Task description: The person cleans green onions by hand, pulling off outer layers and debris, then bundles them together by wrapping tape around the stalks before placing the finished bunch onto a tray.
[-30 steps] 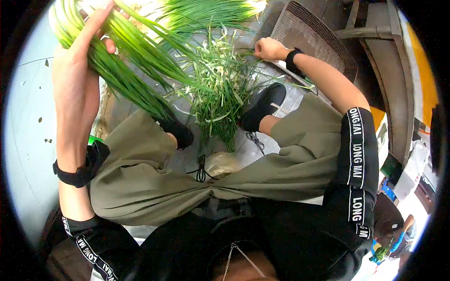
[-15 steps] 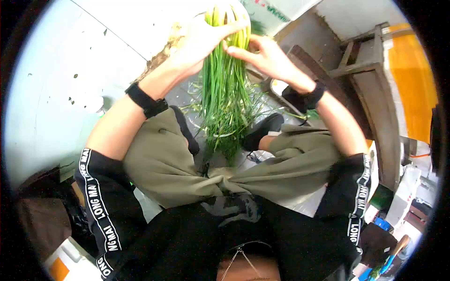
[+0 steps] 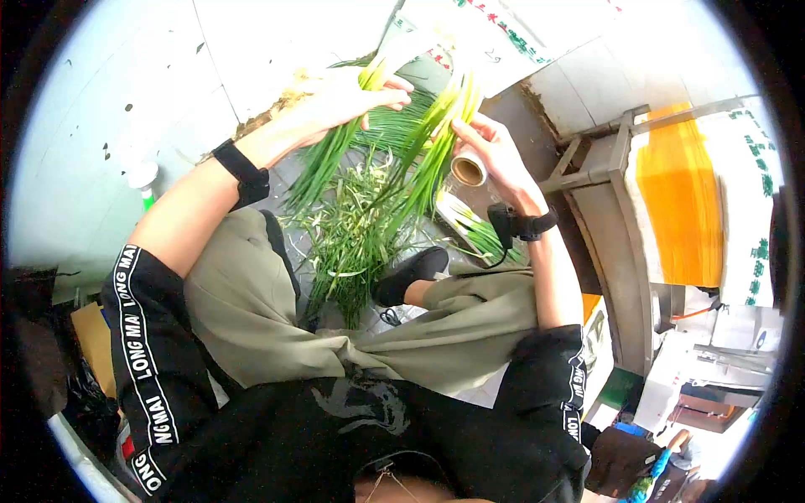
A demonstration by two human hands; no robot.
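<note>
My left hand (image 3: 348,101) is closed around a bunch of chives (image 3: 325,163), pale ends up and green leaves hanging down toward the floor. A second bunch of chives (image 3: 432,159) hangs from my right hand (image 3: 495,151), its fingers wrapped near the whitish stems. The two bunches are apart, with a gap between them. Under my right hand shows a roll (image 3: 468,170) with a brown inner ring. Below both bunches, a heap of loose leaf trimmings (image 3: 352,239) lies on the floor between my feet.
More chives (image 3: 386,121) lie behind the held bunches, near a white printed box (image 3: 495,38). A tray of pale-ended stalks (image 3: 474,228) sits right of the heap. A wooden frame (image 3: 599,168) stands at the right, and a tiled wall (image 3: 109,84) runs along the left.
Both hands were together on one bunch; now they have moved apart, each with its own portion of chives. The view has shifted, revealing the roll and the chives behind.
</note>
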